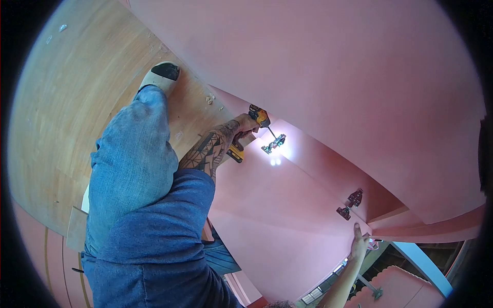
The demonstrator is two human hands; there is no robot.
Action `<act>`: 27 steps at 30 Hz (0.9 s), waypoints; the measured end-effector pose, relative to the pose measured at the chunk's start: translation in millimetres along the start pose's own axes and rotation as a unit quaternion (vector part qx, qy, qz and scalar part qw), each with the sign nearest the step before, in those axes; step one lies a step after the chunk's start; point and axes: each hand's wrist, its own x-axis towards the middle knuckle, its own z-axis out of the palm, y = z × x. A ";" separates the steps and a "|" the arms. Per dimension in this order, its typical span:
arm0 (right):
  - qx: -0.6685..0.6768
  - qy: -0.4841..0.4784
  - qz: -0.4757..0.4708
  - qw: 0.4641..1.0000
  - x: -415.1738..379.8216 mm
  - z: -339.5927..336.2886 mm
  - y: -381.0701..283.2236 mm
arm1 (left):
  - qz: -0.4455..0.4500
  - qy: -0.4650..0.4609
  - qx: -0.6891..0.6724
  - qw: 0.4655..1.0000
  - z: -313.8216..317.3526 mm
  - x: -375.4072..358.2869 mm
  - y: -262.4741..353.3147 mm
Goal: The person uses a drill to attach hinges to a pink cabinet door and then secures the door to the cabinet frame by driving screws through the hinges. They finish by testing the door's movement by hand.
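My left hand (247, 124), at the end of a tattooed forearm, is closed round the grip of a yellow and black cordless drill (260, 116). A long bit runs from it to a metal cabinet hinge (273, 143) in the seam between pink panels, lit brightly by the tool's lamp. Lower right, a second, dark hinge (350, 204) sits on the same seam. Just below that one, my right hand (360, 242) grips the edge of the pink panel (287, 220), thumb pressed on its face. Its other fingers are partly hidden.
A large curved pink panel (334, 66) overhangs the work. My bent leg in jeans (133, 154) and my shoe (160, 77) lie across a wooden surface (67, 102) with small scraps on it. More pink panels (398, 290) and a pale blue strip (418, 264) are lower right.
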 end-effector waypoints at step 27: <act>-0.079 -0.023 0.038 0.996 56.4 15.3 28.0 | -0.034 -0.087 -0.042 0.995 -19.8 -54.5 11.2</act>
